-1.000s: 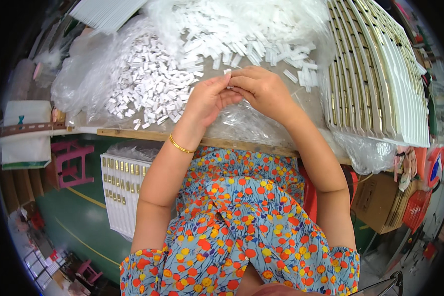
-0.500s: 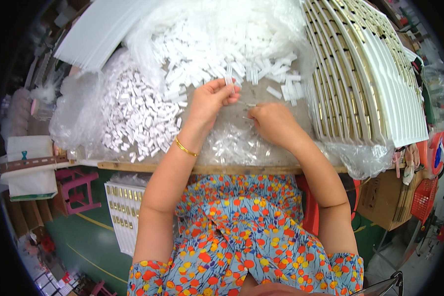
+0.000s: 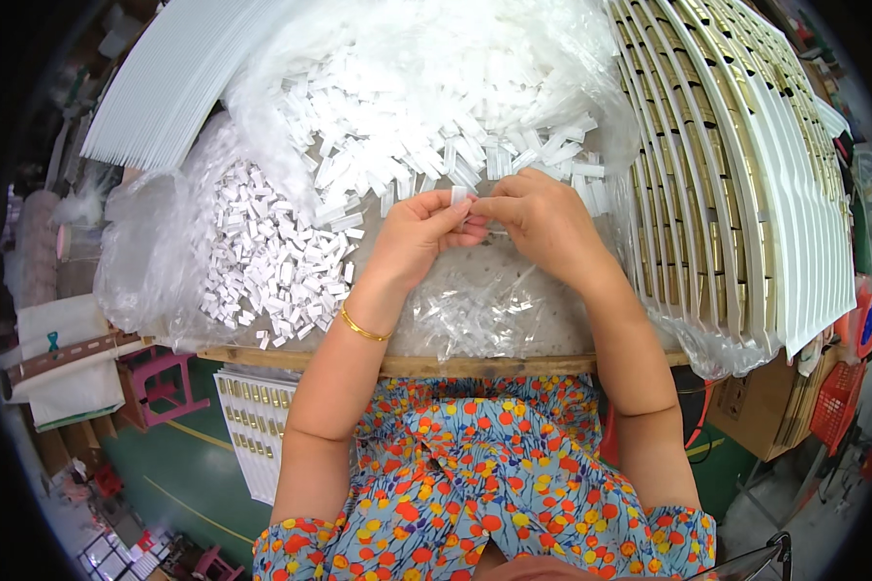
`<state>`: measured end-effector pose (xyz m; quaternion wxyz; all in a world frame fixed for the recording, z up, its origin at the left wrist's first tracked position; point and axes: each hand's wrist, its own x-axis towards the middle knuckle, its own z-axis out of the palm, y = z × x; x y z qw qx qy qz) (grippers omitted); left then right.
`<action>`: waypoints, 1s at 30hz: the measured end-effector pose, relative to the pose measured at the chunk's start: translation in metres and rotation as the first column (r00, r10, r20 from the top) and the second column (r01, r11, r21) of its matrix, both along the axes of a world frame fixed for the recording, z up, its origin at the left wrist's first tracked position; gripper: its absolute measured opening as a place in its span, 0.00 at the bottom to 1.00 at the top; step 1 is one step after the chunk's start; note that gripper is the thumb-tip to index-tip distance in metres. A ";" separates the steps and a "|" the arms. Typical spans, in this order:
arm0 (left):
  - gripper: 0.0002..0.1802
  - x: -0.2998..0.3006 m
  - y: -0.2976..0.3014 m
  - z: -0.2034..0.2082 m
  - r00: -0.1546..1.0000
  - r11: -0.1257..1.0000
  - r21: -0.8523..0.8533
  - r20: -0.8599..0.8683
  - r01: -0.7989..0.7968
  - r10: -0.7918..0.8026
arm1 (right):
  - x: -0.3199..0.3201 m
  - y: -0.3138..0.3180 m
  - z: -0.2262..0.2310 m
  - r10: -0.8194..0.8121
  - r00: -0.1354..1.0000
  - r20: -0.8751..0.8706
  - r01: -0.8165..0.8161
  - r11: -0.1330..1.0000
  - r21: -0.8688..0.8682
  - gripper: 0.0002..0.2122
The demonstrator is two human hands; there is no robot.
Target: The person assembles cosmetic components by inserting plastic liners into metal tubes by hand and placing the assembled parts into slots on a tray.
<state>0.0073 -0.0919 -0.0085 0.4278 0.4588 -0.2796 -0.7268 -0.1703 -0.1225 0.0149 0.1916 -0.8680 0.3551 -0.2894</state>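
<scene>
My left hand (image 3: 426,230) is closed in a pinch on a small clear plastic sleeve (image 3: 458,194), which stands up from between thumb and forefinger. Close against it, my right hand (image 3: 545,221) has its thumb and forefinger pressed together at the sleeve's lower end; whatever they grip is too small to make out. Beyond both hands spreads a heap of similar clear sleeves (image 3: 388,140) on plastic sheeting. A pile of short white pieces (image 3: 276,252) lies left of my left forearm. Nearer me, between the forearms, is a scatter of thin clear plastic bits (image 3: 475,315).
Stacked white trays with gold-coloured pieces (image 3: 717,184) rise at the right. A stack of white sheets (image 3: 179,82) stands at the far left. Crumpled clear plastic (image 3: 145,252) lies on the left side. The table's wooden edge (image 3: 513,366) runs in front of me.
My right hand has moved left and slightly away from me, so its fingertips now meet those of my left hand at the sleeve. The whole view has shifted a little.
</scene>
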 end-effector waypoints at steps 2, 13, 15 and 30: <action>0.11 0.002 0.001 -0.001 1.000 1.000 0.013 -0.016 -0.015 0.015 | 0.002 -0.001 -0.002 -0.046 0.996 0.078 0.041 0.997 0.070 0.04; 0.10 0.009 0.001 -0.007 0.997 0.990 0.142 -0.074 -0.001 0.012 | -0.002 -0.004 -0.005 0.076 0.988 0.132 -0.087 0.993 0.084 0.05; 0.09 0.011 0.000 -0.009 0.975 0.983 0.148 -0.208 0.105 -0.073 | -0.001 0.000 -0.007 0.099 0.992 0.082 -0.104 0.993 0.063 0.05; 0.10 0.011 0.008 -0.007 0.984 0.998 0.007 -0.164 0.070 -0.068 | 0.012 0.005 -0.005 -0.259 0.898 0.356 0.242 0.966 0.094 0.04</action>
